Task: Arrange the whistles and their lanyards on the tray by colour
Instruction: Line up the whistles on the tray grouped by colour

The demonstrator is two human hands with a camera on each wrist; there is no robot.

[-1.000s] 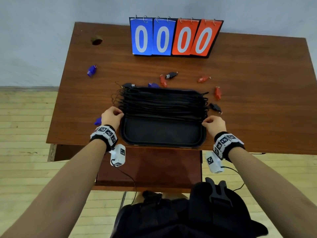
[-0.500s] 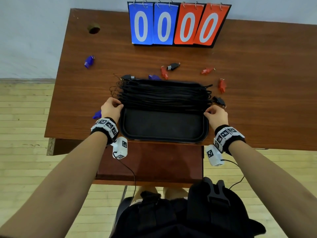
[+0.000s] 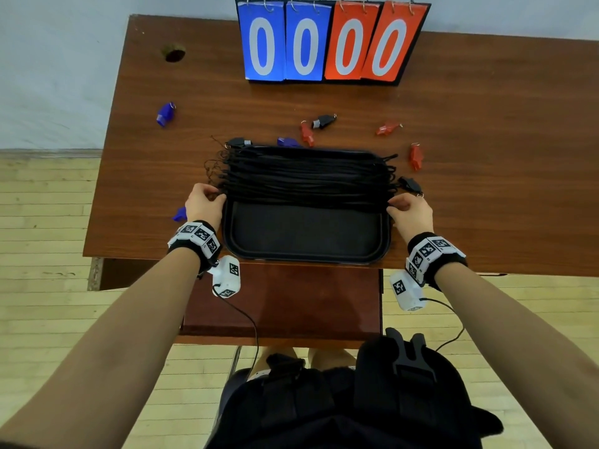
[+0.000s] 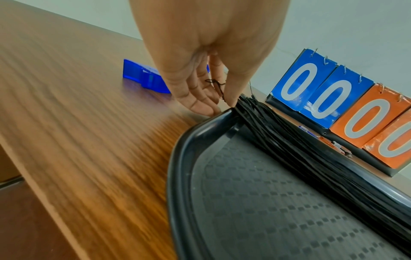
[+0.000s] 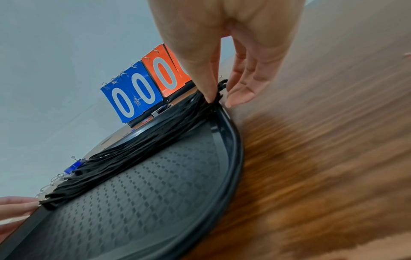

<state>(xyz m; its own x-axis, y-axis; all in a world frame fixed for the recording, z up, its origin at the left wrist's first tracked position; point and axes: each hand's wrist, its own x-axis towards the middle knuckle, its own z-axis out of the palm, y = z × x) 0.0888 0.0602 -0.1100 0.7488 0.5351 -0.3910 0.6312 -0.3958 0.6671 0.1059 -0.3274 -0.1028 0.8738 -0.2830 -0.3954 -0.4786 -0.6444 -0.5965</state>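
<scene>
A black tray point(image 3: 304, 257) lies at the table's near edge. A bundle of black lanyards point(image 3: 308, 179) stretches across its far half. My left hand point(image 3: 215, 197) pinches the bundle's left end point(image 4: 246, 107) at the tray rim. My right hand point(image 3: 393, 204) pinches the right end point(image 5: 213, 103) between thumb and finger. Loose whistles lie on the table: blue ones point(image 3: 166, 114) point(image 3: 287, 142) and one half hidden by my left hand point(image 3: 180, 214); red ones point(image 3: 306, 132) point(image 3: 387, 128) point(image 3: 415, 156); black ones point(image 3: 322, 121) point(image 3: 238, 143) point(image 3: 411, 184).
A flip scoreboard point(image 3: 330, 43) with blue and orange zeros stands at the table's far edge. A round hole point(image 3: 173, 53) is in the far left corner. The near half of the tray holds nothing. A lower shelf point(image 3: 282, 299) sits under the table front.
Both hands stay at the two ends of the lanyard bundle. The head view has tilted down a little, so the table sits higher in the picture.
</scene>
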